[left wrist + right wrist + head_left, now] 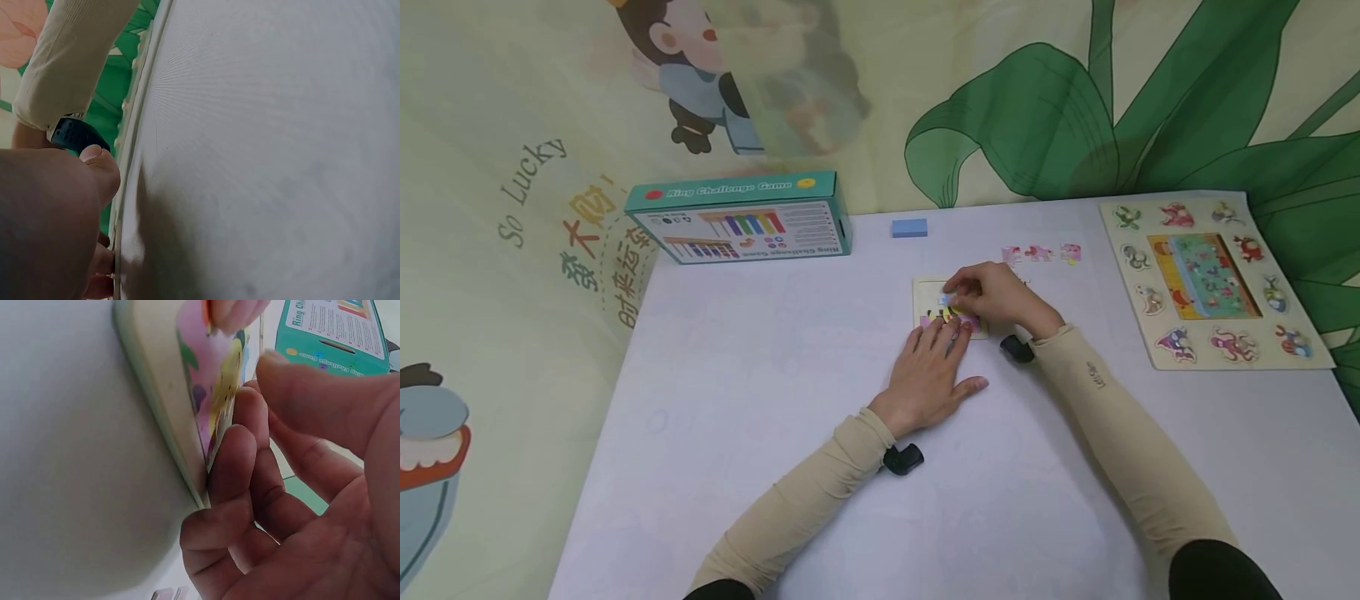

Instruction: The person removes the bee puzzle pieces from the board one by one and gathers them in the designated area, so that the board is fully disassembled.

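A small framed jigsaw puzzle [927,289] lies on the table, with pink, yellow and light blue parts showing in its tray. My left hand [927,379] rests at its near edge with fingers stretched over the picture and thumb out to the side. Over the puzzle's upper right, my right hand [992,293] bends its fingers down and pinches a light blue puzzle piece [943,298], mostly hidden by the fingertips. In the right wrist view, the curled fingers of my right hand [281,481] lie along the rim of the puzzle tray [165,394].
Several loose pink puzzle pieces [1039,252] lie behind my right hand. To the right is a large board [1127,292] with animal figures. A blue block [909,228] and a Ring Challenge Game box [745,229] stand at the back left.
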The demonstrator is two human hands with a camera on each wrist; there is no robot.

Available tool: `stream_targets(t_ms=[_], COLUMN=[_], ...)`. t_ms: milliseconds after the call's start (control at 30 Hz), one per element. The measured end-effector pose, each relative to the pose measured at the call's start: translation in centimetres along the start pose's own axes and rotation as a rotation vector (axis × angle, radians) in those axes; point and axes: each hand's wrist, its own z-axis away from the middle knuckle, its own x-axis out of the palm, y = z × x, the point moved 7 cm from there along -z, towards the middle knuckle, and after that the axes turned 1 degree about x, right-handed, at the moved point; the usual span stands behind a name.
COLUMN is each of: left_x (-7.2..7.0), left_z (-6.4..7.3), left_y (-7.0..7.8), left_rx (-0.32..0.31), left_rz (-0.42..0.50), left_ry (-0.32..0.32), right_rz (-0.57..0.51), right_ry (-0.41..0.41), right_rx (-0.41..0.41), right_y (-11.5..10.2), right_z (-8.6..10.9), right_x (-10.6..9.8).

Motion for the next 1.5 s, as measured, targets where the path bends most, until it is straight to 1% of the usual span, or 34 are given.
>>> stream_targets(t_ms=[300, 433, 567, 700, 967, 1500], left_x=[0.13, 0.21, 0.19, 0.17, 0.29, 0.2], left_z=[-0.08, -0.11, -0.11, -0.11, -0.26, -0.22], left_y=[0.13, 0.18, 0.14, 0.08, 0.06, 0.08], left_rx=[-0.002, 0.0, 0.0, -0.001, -0.007, -0.01], left_rz=[-0.002, -0.01, -0.022, -0.022, -0.024, -0.021], left_ry=[-0.017, -0.02, -0.018, -0.017, -0.015, -0.025], right_rz=[0.027, 0.029, 0.026, 0.03, 0.003, -0.063], right_ry=[-0.014, 0.003, 0.012, 0.004, -0.022, -0.029], right_rx=[0.042, 0.064, 0.068, 0.06, 0.092, 0.052], right_y=[0.4, 0.62, 0.55, 0.45, 0.8, 0.59], right_z=[-0.26, -0.18, -0.1, -0.18, -0.27, -0.17], right_x=[0.34, 0.21, 0.09, 0.12, 0.18, 0.34])
